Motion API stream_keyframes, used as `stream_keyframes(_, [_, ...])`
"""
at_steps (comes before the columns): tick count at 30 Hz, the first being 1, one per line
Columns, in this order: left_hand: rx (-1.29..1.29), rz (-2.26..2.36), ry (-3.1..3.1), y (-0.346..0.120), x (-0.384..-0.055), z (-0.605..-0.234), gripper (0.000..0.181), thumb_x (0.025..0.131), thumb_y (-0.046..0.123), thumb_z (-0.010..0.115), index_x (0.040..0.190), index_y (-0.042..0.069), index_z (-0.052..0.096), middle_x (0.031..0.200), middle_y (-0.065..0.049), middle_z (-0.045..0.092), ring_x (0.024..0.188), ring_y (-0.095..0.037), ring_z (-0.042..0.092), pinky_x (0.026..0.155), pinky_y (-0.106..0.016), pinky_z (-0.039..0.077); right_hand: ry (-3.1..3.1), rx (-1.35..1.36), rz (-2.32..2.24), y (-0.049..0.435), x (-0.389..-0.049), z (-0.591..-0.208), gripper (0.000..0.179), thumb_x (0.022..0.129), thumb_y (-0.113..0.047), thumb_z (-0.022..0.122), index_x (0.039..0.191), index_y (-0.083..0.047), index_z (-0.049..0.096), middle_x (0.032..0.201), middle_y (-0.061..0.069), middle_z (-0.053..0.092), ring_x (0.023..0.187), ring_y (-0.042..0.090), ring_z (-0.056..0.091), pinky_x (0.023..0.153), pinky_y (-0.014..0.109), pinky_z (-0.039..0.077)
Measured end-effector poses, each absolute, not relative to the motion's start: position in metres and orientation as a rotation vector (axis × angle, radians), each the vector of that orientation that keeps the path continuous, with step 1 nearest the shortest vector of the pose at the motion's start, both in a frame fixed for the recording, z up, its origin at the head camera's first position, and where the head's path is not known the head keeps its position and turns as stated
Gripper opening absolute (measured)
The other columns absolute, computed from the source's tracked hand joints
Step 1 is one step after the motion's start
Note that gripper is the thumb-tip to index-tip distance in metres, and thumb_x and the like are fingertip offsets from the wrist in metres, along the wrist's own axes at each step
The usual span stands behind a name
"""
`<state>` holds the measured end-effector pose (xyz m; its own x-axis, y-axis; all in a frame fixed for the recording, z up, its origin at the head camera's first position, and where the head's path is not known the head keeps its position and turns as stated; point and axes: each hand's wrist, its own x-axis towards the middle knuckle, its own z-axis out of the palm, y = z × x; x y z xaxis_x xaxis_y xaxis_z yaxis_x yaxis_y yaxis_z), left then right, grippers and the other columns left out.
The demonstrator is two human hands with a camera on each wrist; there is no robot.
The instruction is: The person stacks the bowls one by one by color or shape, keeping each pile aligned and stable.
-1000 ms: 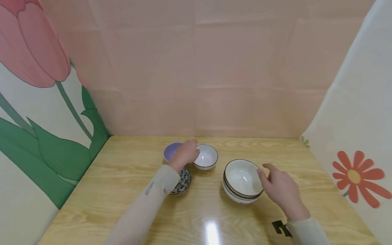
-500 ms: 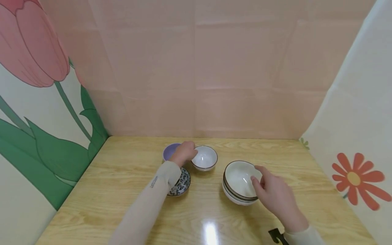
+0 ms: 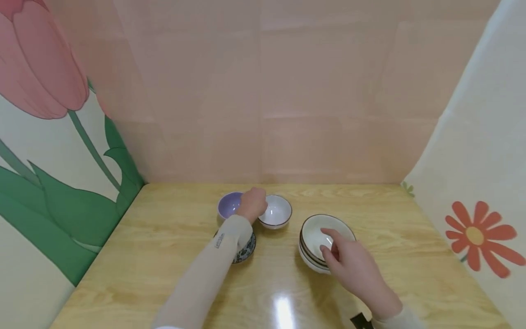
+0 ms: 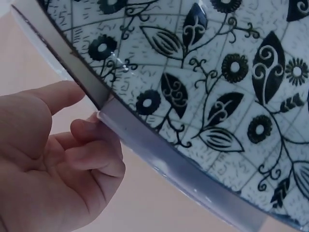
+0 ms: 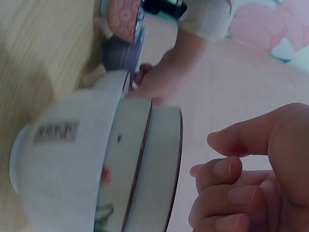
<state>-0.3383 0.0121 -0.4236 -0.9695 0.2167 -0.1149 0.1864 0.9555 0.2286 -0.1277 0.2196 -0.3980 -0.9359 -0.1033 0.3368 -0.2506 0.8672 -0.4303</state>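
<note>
Cream-sleeved right hand — thumb and forefinger parted, nothing held — hangs over the near right side of the upright stack, its top rim just beside the fingers, not touching; nearer hand to it. Left hand, fingers bent, at the white bowl's rim — can't tell if pinching; purple bowl just left, patterned bowl under the forearm.

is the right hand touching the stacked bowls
No, the right wrist view shows a gap between the right hand and the stacked bowls.
</note>
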Motion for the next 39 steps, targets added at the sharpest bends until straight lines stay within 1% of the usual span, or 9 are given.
stream_keyframes(3, [0.316,0.289,2.97,0.011,-0.336,-0.428,0.012,0.097,0.018,0.061,0.099,0.009,0.069,0.102,-0.009,0.069,0.093,-0.024,0.066,0.082,-0.039,0.055,-2.725,0.314,0.713,0.21,-0.121,-0.4,0.035,0.09,-0.013,0.07,0.125,-0.01,0.066,0.058,-0.018,0.04,0.049,-0.003,0.034,0.047,0.021,0.032])
stream_keyframes(6, [0.327,0.278,2.971,0.011,-0.335,-0.432,0.015,0.098,0.022,0.062,0.095,0.01,0.07,0.097,-0.007,0.07,0.089,-0.022,0.066,0.079,-0.037,0.055,-2.718,0.355,0.74,0.2,-0.114,-0.403,0.034,0.088,-0.01,0.072,0.122,-0.012,0.068,0.058,-0.021,0.038,0.049,-0.005,0.033,0.048,0.02,0.033])
stream_keyframes(11, [0.328,0.251,2.987,0.01,-0.336,-0.433,0.022,0.097,0.03,0.063,0.092,0.011,0.071,0.094,-0.007,0.071,0.088,-0.023,0.067,0.078,-0.038,0.055,-2.772,0.432,0.792,0.186,-0.107,-0.407,0.03,0.09,-0.011,0.071,0.119,-0.015,0.068,0.056,-0.022,0.037,0.048,-0.005,0.033,0.047,0.019,0.033])
stream_keyframes(16, [0.324,0.161,2.996,0.008,-0.343,-0.434,0.017,0.097,0.027,0.065,0.093,0.011,0.072,0.092,-0.005,0.071,0.085,-0.021,0.067,0.075,-0.038,0.056,-2.8,0.539,0.844,0.174,-0.104,-0.411,0.03,0.091,-0.012,0.069,0.122,-0.012,0.067,0.056,-0.02,0.039,0.049,-0.005,0.035,0.047,0.018,0.035])
stream_keyframes(21, [0.295,0.157,2.963,0.002,-0.349,-0.437,0.013,0.097,0.019,0.061,0.094,0.011,0.07,0.088,-0.003,0.07,0.081,-0.019,0.065,0.072,-0.035,0.055,-2.826,0.605,0.881,0.166,-0.104,-0.414,0.03,0.093,-0.014,0.068,0.122,-0.008,0.067,0.058,-0.019,0.042,0.051,-0.005,0.038,0.047,0.018,0.036])
stream_keyframes(27, [0.283,0.228,2.945,-0.002,-0.345,-0.433,0.016,0.098,0.024,0.062,0.094,0.011,0.069,0.09,-0.003,0.069,0.085,-0.019,0.064,0.079,-0.036,0.054,-2.835,0.625,0.883,0.164,-0.103,-0.418,0.03,0.092,-0.015,0.069,0.121,-0.009,0.067,0.058,-0.018,0.043,0.051,-0.005,0.038,0.046,0.018,0.036])
stream_keyframes(29, [0.285,0.247,2.944,-0.002,-0.343,-0.431,0.016,0.098,0.025,0.062,0.092,0.011,0.069,0.089,-0.003,0.068,0.084,-0.019,0.063,0.079,-0.036,0.054,-2.838,0.617,0.884,0.164,-0.103,-0.419,0.03,0.092,-0.015,0.069,0.121,-0.01,0.067,0.058,-0.018,0.043,0.05,-0.004,0.039,0.046,0.018,0.036])
stream_keyframes(34, [0.299,0.229,2.965,-0.001,-0.341,-0.429,0.016,0.097,0.025,0.064,0.09,0.011,0.069,0.087,-0.003,0.068,0.082,-0.019,0.063,0.077,-0.037,0.054,-2.849,0.606,0.891,0.165,-0.105,-0.421,0.029,0.091,-0.015,0.07,0.12,-0.01,0.068,0.058,-0.018,0.042,0.05,-0.004,0.038,0.046,0.018,0.036])
stream_keyframes(39, [0.304,0.139,2.973,0.001,-0.342,-0.431,0.016,0.097,0.026,0.066,0.095,0.011,0.071,0.087,-0.003,0.069,0.08,-0.019,0.064,0.073,-0.035,0.056,-2.856,0.613,0.903,0.166,-0.107,-0.424,0.029,0.092,-0.015,0.069,0.12,-0.011,0.068,0.058,-0.017,0.043,0.05,-0.004,0.039,0.046,0.018,0.036])
